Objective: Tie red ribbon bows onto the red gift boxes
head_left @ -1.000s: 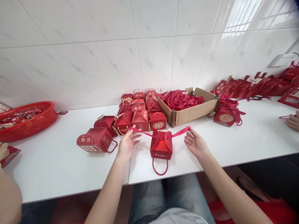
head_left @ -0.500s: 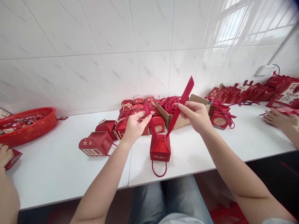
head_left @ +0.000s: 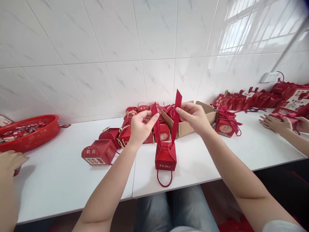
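A small red gift box (head_left: 165, 157) stands on the white table in front of me, its cord handle (head_left: 164, 186) hanging down on the near side. A red ribbon (head_left: 176, 124) rises from the top of the box in two strands. My left hand (head_left: 143, 127) pinches the left strand close to its tip. In my right hand (head_left: 193, 116) the right strand is pinched between thumb and fingers, with its slanted end sticking up above them. Both hands are raised above the box, a short way apart.
Behind my hands sit several finished-looking red boxes (head_left: 136, 139) and a cardboard box (head_left: 185, 129) of ribbons. A red box (head_left: 98, 152) lies at left, near a red basin (head_left: 51, 130). Other people's hands (head_left: 277, 125) work at both sides. A bowed box (head_left: 226, 126) stands right.
My right hand has moved left and slightly down with its ribbon strand, closer to my left hand. The strands now stand more upright. At right, another person's hands have come further into view.
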Demonstrator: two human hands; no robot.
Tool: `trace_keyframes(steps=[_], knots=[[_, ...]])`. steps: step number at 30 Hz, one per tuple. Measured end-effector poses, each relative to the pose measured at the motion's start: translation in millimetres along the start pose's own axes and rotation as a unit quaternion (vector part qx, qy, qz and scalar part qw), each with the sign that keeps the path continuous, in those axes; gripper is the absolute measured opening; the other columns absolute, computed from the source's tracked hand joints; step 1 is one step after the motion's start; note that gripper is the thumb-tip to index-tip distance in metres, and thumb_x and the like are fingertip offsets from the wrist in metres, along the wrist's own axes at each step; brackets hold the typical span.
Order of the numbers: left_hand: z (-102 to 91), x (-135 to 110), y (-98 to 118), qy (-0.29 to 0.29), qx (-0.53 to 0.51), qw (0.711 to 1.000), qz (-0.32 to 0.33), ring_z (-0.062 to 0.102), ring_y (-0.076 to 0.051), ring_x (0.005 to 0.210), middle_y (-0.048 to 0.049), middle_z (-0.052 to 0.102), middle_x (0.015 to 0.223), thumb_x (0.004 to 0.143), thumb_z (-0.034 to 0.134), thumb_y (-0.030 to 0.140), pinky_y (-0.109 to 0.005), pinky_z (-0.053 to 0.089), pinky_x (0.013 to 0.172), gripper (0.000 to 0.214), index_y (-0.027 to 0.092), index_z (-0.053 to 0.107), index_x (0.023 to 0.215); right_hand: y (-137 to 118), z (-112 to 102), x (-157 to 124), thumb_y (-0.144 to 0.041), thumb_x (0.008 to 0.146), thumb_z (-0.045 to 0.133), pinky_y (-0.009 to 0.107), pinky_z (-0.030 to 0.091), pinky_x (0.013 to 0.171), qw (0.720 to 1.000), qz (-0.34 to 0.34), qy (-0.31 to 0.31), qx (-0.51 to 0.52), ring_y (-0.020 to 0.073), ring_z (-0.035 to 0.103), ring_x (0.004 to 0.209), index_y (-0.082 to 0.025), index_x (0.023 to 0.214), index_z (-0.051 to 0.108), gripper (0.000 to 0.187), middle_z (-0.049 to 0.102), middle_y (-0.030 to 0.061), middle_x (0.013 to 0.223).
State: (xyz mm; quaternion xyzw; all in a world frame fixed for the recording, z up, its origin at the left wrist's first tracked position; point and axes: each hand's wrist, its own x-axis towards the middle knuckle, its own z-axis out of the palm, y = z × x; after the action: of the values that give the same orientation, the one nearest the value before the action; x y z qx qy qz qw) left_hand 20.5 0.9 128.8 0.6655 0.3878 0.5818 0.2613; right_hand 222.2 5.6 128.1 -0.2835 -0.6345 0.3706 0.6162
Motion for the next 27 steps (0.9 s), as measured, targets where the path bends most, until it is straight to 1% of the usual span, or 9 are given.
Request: trace_keyframes(steps=[4,8,12,15,21,27], knots=[[0.3,8,1,-0.002,-0.023,1.0,0.011,0.059,-0.014,0.067,-0.0022,0.066,0.07,0.076,0.07,0.043,-0.024,0.047,0.065,0.027,0.016,0.068,0.074,7,6,-2,-0.039,0.079,0.069,0.021,0.039,0.049,1.0,0.007,0.015,0.007,0.0058,0.047,0.052,-0.017,0.081,0.072,0.023,0.062,-0.0012,0.065],[0.4,11,5,-0.01,-0.036,0.999,0.019,0.059,-0.013,0.066,-0.0018,0.066,0.07,0.077,0.069,0.044,-0.025,0.047,0.064,0.027,0.016,0.07,0.077,8,12,-5,-0.038,0.079,0.07,0.022,0.043,0.053,1.0,0.009,0.022,0.014,0.0083,0.052,0.056,-0.017,0.082,0.072,0.022,0.064,-0.0006,0.067],[3.3,11,8,-0.014,-0.042,0.999,0.017,0.058,-0.013,0.063,-0.0013,0.065,0.068,0.076,0.071,0.044,-0.024,0.047,0.06,0.027,0.017,0.07,0.076,4,14,-4,-0.039,0.079,0.069,0.024,0.047,0.06,1.0,-0.002,0.007,-0.003,0.0102,0.056,0.062,-0.018,0.079,0.071,0.021,0.064,-0.0008,0.069],[5.7,10,9,-0.013,-0.054,0.998,0.016,0.057,-0.012,0.061,-0.0009,0.066,0.068,0.075,0.071,0.045,-0.023,0.046,0.057,0.027,0.018,0.07,0.076,1,16,-3,-0.039,0.078,0.069,0.025,0.047,0.064,1.0,-0.003,-0.006,-0.02,0.0108,0.056,0.065,-0.017,0.076,0.07,0.022,0.063,-0.0004,0.07],[6.6,9,13,-0.025,-0.067,0.997,0.023,0.061,-0.013,0.068,-0.0023,0.069,0.075,0.077,0.07,0.044,-0.023,0.048,0.06,0.026,0.018,0.071,0.079,-1,19,-3,-0.04,0.078,0.069,0.024,0.046,0.062,1.0,-0.003,-0.016,-0.022,0.0096,0.052,0.062,-0.017,0.073,0.068,0.024,0.06,-0.0011,0.067],[6.5,9,14,-0.008,-0.054,0.998,0.025,0.055,-0.011,0.06,0.0,0.064,0.067,0.076,0.071,0.044,-0.022,0.045,0.058,0.026,0.018,0.071,0.077,-4,20,-5,-0.041,0.079,0.067,0.025,0.045,0.061,0.999,-0.003,-0.027,-0.031,0.01,0.052,0.062,-0.016,0.069,0.066,0.026,0.058,-0.0013,0.065]])
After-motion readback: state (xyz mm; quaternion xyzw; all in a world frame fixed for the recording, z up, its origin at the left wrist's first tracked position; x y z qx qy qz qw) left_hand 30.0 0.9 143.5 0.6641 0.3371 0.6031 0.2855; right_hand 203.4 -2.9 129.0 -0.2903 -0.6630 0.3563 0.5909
